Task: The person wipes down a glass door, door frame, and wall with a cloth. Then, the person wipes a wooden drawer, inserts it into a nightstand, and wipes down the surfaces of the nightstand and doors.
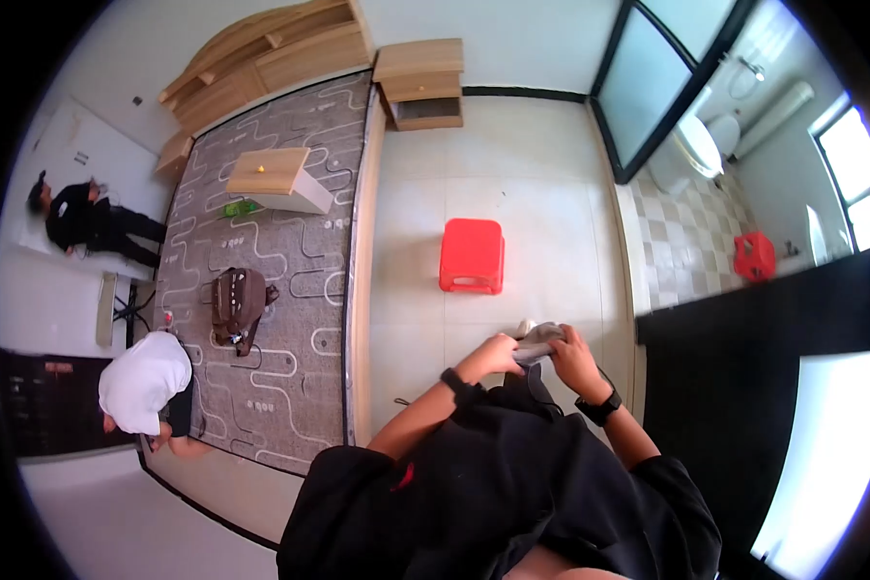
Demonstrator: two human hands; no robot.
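Observation:
In front of my dark shirt, a grey cloth (540, 340) is stretched between my two hands. My left hand (496, 356) is closed on the cloth's left end, with a black band on that wrist. The cloth's right end is gripped by my right hand (572, 358), whose wrist carries a black watch. A small whitish object (525, 328) shows just beyond the cloth; I cannot make out what it is. Farther ahead on the tiled floor stands a red plastic stool (473, 253).
Left is a mattress (290, 387) bearing a drawer (270, 172) and a brown bag (237, 302). A nightstand (420, 82) stands ahead. One person in white (147, 382) bends near the bed; another in black (87, 220) stands by the wall. Right: a bathroom with a toilet (694, 150).

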